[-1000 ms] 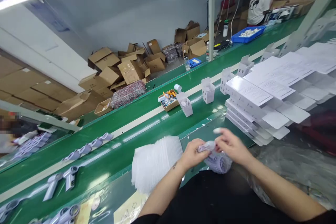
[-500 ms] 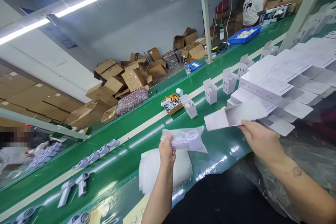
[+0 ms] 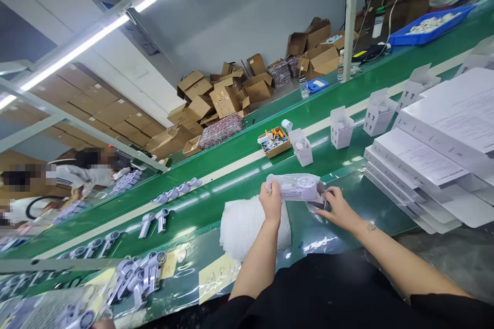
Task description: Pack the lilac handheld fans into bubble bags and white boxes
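Observation:
In my left hand [image 3: 271, 200] is a handheld fan [image 3: 303, 185] in a clear bubble bag, lying roughly level with its round head to the right. My right hand [image 3: 341, 209] is closed at the head end of the bag, finger and thumb pinching what looks like the open white box [image 3: 317, 204]; most of it is hidden, and I cannot tell whether the fan is inside its mouth. Below my left hand lies a stack of bubble bags [image 3: 241, 229]. To the right are piled flat-lying white boxes [image 3: 420, 157] with open flaps.
Upright open boxes [image 3: 341, 131] line the green belt [image 3: 216, 185], beside a carton of small parts [image 3: 278, 146]. Unwrapped fans [image 3: 139, 277] lie at left, near a handwritten yellow paper [image 3: 218, 277]. A blue tray [image 3: 428, 31] sits far right. Co-workers sit at far left; another person's hand shows bottom left.
My right hand has come left from the box pile to the bagged fan, and the box it held is now mostly hidden. The view has swung left.

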`<state>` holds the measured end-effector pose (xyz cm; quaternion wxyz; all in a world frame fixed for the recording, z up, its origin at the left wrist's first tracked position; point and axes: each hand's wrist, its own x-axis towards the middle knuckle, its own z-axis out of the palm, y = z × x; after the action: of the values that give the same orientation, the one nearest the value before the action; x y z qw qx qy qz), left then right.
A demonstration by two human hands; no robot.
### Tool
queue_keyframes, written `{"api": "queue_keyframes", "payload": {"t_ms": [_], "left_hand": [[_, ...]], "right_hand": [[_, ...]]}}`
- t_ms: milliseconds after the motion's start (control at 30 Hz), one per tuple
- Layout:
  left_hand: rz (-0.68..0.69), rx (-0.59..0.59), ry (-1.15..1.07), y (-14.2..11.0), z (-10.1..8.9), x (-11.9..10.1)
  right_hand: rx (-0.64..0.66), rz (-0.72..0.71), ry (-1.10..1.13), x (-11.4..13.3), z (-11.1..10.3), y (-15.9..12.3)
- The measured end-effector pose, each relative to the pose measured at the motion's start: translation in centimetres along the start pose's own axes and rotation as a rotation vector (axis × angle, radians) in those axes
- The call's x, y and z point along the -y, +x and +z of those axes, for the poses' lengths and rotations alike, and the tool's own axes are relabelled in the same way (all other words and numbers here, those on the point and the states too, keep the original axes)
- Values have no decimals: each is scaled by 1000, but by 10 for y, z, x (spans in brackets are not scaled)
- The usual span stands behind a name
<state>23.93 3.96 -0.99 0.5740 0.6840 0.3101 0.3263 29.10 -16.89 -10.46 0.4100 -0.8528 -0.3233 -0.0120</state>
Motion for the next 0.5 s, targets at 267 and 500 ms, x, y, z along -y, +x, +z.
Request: {"api": "queue_keyframes", "payload": {"t_ms": [267, 500], "left_hand": [[-48, 105, 147, 3, 1, -10], [492, -26, 757, -3, 22, -2]], "right_hand": [[13, -54, 28, -5, 1, 14], [-47, -66, -38, -2, 23, 13]]}}
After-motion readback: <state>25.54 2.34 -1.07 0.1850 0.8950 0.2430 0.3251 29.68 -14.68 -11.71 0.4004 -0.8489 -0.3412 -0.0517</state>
